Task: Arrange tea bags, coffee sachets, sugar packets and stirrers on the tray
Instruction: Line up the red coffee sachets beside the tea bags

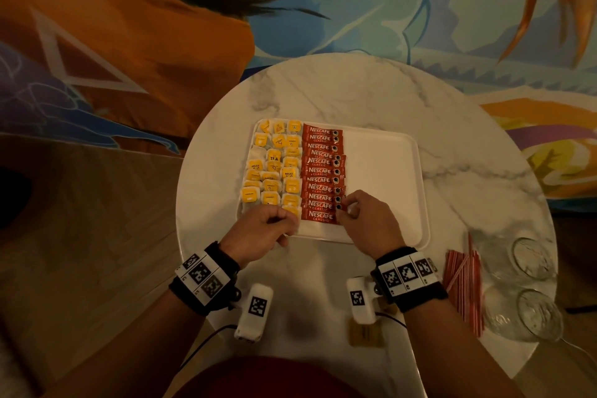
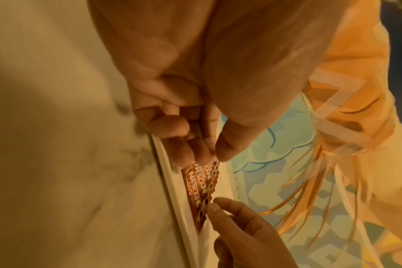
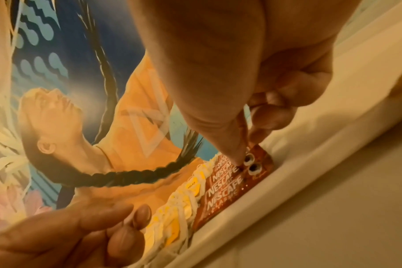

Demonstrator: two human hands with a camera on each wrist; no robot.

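Observation:
A white tray (image 1: 381, 171) lies on the round marble table (image 1: 355, 90). Yellow tea bags (image 1: 274, 171) fill its left part in rows. Beside them runs a column of red coffee sachets (image 1: 321, 171). My right hand (image 1: 347, 208) pinches the right end of a near sachet (image 3: 223, 190), thumb on top by the printed cups. My left hand (image 1: 287, 224) hovers at the tray's near left corner, its fingers curled over the nearest tea bags (image 3: 184, 203) with nothing held. The tray's right half is bare.
A bundle of red and white stirrers (image 1: 463, 281) lies on the table right of my right wrist. Two clear glasses (image 1: 529, 262) lie beyond it near the table edge. A brown packet (image 1: 365, 333) sits near the front edge. A painted wall stands behind.

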